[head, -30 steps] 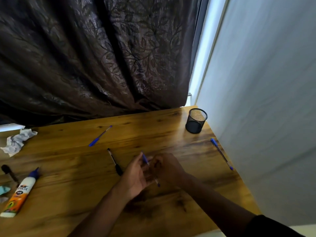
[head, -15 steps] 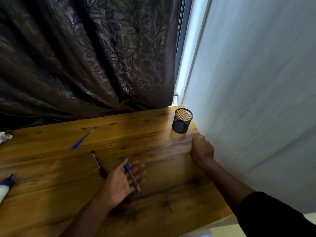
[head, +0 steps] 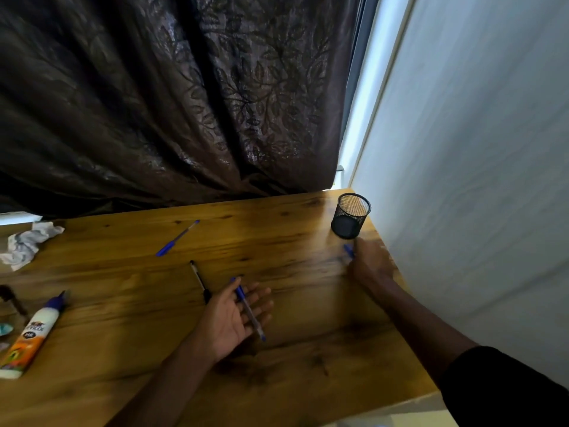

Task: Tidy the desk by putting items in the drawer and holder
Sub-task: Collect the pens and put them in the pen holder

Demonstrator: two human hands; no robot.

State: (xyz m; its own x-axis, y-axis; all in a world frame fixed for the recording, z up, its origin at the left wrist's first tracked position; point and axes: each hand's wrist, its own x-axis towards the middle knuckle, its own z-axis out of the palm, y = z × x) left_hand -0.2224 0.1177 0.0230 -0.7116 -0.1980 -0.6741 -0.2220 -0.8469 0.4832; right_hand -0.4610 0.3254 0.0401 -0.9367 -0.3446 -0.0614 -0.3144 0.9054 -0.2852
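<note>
Right hand [head: 368,261] grips a blue pen [head: 348,250] at desk's [head: 292,359] far right, just near of the holder [head: 351,215]. Left hand [head: 234,315], palm up & relaxed, cradles another pen [head: 249,309]. Lift, tip upright, drop in w/o nudging holder.

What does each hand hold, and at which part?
A blue pen lies along the open left hand. The right hand grips another blue pen; only its cap end shows.
</note>
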